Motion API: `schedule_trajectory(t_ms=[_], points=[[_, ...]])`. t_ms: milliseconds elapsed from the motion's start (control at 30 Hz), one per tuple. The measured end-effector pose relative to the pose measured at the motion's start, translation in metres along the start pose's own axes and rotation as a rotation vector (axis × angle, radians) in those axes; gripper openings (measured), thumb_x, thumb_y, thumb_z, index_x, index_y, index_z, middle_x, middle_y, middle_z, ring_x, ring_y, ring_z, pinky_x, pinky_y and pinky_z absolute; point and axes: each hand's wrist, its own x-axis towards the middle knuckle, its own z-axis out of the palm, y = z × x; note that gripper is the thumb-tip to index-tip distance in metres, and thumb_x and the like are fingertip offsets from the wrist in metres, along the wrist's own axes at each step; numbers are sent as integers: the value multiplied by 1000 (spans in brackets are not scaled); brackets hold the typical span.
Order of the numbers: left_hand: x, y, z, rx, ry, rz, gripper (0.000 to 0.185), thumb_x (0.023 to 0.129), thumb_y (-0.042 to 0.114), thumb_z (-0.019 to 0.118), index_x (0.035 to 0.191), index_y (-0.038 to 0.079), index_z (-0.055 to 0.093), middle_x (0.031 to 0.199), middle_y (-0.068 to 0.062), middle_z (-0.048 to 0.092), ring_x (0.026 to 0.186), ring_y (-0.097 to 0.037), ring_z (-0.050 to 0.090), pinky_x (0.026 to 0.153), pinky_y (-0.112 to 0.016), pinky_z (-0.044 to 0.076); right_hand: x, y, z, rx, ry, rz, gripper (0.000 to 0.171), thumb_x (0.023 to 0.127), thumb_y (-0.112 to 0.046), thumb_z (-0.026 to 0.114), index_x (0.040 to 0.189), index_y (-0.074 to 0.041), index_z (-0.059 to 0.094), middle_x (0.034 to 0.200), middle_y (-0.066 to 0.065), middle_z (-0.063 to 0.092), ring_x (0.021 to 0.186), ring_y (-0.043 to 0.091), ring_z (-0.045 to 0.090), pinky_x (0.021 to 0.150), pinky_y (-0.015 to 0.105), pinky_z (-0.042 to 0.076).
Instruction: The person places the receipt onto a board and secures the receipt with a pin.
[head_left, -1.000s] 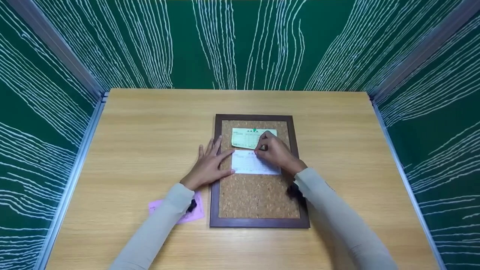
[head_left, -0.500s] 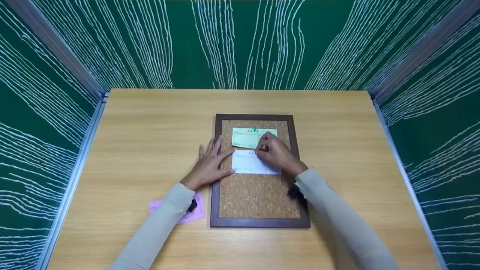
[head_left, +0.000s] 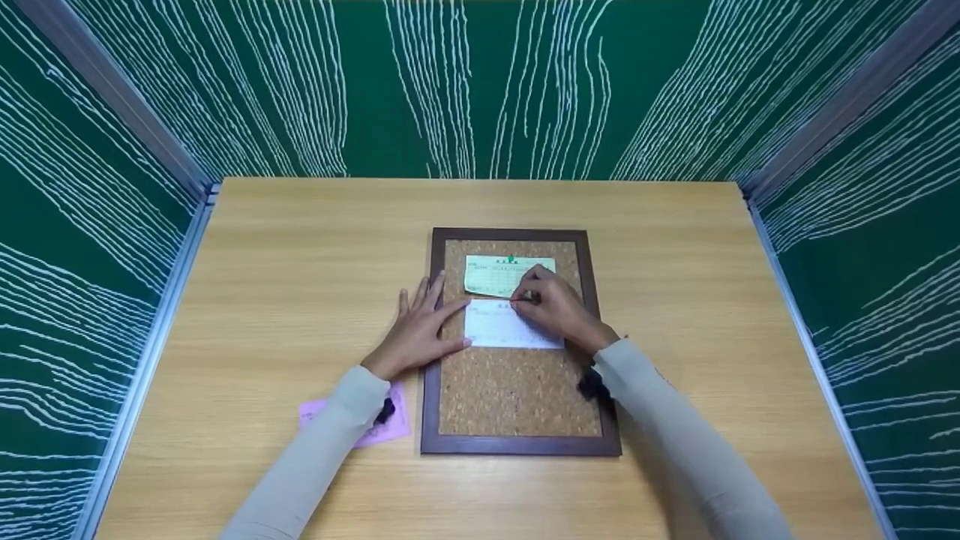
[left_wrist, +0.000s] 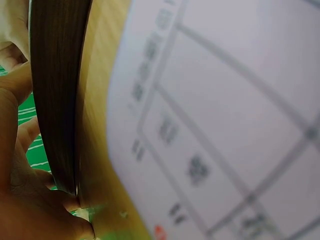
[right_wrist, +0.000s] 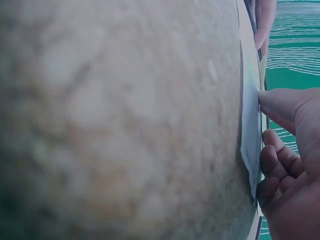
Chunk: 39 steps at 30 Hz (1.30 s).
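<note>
A brown-framed cork board (head_left: 517, 394) lies on the table. Near its top, a green push pin (head_left: 511, 259) holds a pale green slip (head_left: 487, 276) of printed paper. Just below, a white printed slip (head_left: 495, 328) lies flat on the cork. My left hand (head_left: 412, 334) spreads over the frame's left side, thumb and forefinger touching the white slip's left corners. At the slip's top edge, my right hand (head_left: 553, 306) pinches what looks like a push pin, mostly hidden by thumb and forefinger. The right wrist view shows the right thumb (right_wrist: 282, 104) against the slip.
A pink slip (head_left: 394, 420) lies on the table left of the board, partly under my left forearm. The wooden table (head_left: 315, 240) extends around the board. Green walls (head_left: 375, 90) with white lines stand behind and on both sides.
Both hands stay nearly in place. The right fingertips remain at the white slip's top edge with only a very slight shift.
</note>
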Motion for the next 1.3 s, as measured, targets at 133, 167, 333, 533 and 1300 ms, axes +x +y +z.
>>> schedule_trajectory(t_ms=[133,167,333,533,1300], points=[[0,1,-1,-6,1,1,79,100,61,73,168,28,50,185,-17,1,169,-47,-4,128,-74,-8,1,-2,0,-11,-8,22,5,101,-12,81,99,-10,86,112,7,64,88,20,61,75,32,51],[0,1,-1,-6,2,2,79,100,61,73,168,27,50,185,-18,1,169,-47,-4,128,-75,-8,1,-2,0,-14,-9,23,5,101,-12,81,99,-10,86,112,7,64,88,20,60,75,32,51],[0,1,0,0,8,12,78,100,60,73,167,27,52,184,-19,3,168,-48,-3,128,-75,-7,0,-1,-2,-9,3,5,5,101,-12,81,100,-10,86,110,6,66,88,19,61,76,33,52],[0,1,0,2,-1,9,79,100,61,73,167,27,51,184,-19,2,168,-48,-4,128,-75,-9,-5,2,-8,18,35,5,6,101,-9,80,104,-6,85,109,7,69,89,20,63,75,32,52],[0,1,0,13,-3,-6,80,100,64,71,168,28,50,185,-15,0,169,-46,-3,129,-74,-9,-27,8,-30,71,91,23,13,103,-9,78,114,-2,82,117,8,71,102,25,67,84,39,54]])
